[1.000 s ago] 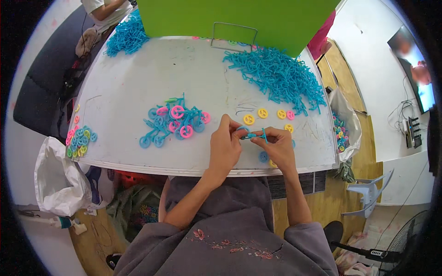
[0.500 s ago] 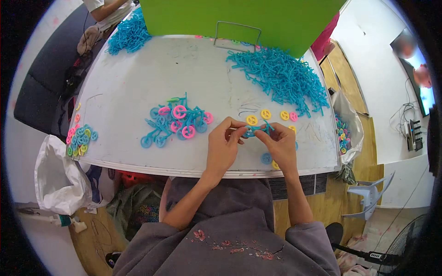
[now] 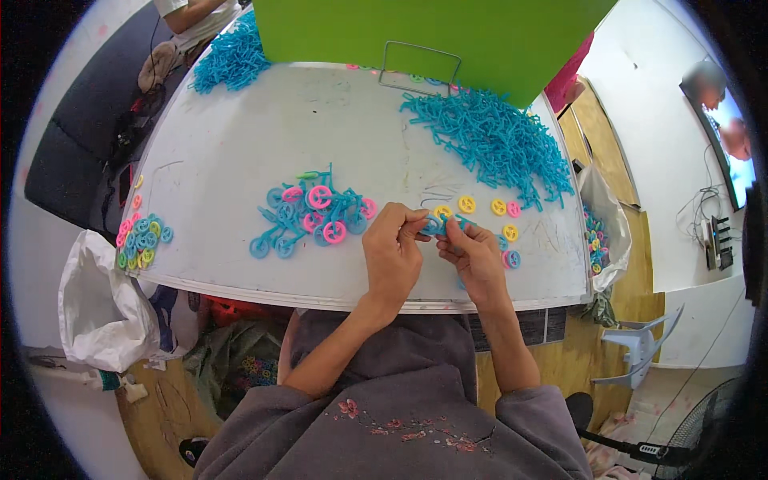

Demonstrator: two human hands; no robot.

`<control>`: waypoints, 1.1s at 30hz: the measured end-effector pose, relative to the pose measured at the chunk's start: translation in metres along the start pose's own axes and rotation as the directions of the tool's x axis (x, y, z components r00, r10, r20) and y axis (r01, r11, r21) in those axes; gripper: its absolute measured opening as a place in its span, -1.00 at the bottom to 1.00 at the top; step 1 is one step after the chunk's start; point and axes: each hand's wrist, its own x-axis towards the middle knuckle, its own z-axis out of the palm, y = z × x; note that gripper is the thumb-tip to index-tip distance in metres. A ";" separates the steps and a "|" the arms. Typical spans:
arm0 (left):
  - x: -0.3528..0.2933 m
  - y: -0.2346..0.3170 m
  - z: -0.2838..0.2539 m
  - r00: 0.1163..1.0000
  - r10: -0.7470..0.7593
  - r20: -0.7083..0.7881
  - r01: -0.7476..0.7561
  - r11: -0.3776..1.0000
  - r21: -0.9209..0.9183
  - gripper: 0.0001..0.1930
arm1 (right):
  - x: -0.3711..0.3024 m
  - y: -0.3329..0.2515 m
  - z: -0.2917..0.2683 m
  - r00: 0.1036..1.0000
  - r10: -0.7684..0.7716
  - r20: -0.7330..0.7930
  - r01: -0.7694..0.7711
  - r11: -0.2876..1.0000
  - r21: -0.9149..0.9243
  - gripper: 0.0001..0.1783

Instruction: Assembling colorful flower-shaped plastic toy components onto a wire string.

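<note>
Over the near right of the white table, my left hand [image 3: 394, 254] pinches a small light-blue plastic wheel [image 3: 433, 226] between thumb and fingertips. My right hand [image 3: 482, 264] closes on a blue plastic stick piece [image 3: 445, 221] that meets the wheel; fingers hide most of it. Loose yellow wheels [image 3: 467, 205] lie just beyond my hands, and a pink wheel [image 3: 514, 209] sits among them. A pink and a blue wheel [image 3: 514, 259] rest beside my right hand. Left of my hands lies a pile of blue pieces with pink and blue wheels [image 3: 320, 197] on them.
A large heap of blue stick pieces [image 3: 500, 144] covers the far right, another heap [image 3: 232, 60] the far left. A green panel [image 3: 432, 32] stands at the back, a wire stand [image 3: 420, 46] before it. Wheels [image 3: 142, 240] lie by the left edge; white sacks [image 3: 104, 308] flank the table.
My right hand has turned and drawn its fingers in, uncovering the pink and blue wheels beside it. The pieces stay between both hands. The view has shifted slightly.
</note>
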 end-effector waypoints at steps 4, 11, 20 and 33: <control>0.002 0.006 -0.003 0.993 0.114 -0.005 -0.110 0.969 0.223 -0.88 | -0.001 0.004 0.012 0.997 -0.069 -0.037 0.068 0.997 -0.036 -0.74; 0.004 0.000 -0.004 0.985 0.171 -0.034 -0.155 0.948 0.278 -0.93 | -0.002 0.018 0.024 0.944 -0.287 -0.165 0.238 0.934 -0.266 -0.73; 0.001 0.004 -0.001 0.969 0.236 -0.069 -0.207 0.935 0.287 -0.91 | 0.002 0.013 0.021 0.995 -0.046 -0.092 0.049 0.998 0.035 -0.80; 0.001 0.004 -0.010 0.987 -0.140 0.078 0.140 0.990 0.009 -0.93 | 0.000 0.008 0.006 0.876 -0.481 0.034 0.421 0.729 -0.539 -0.81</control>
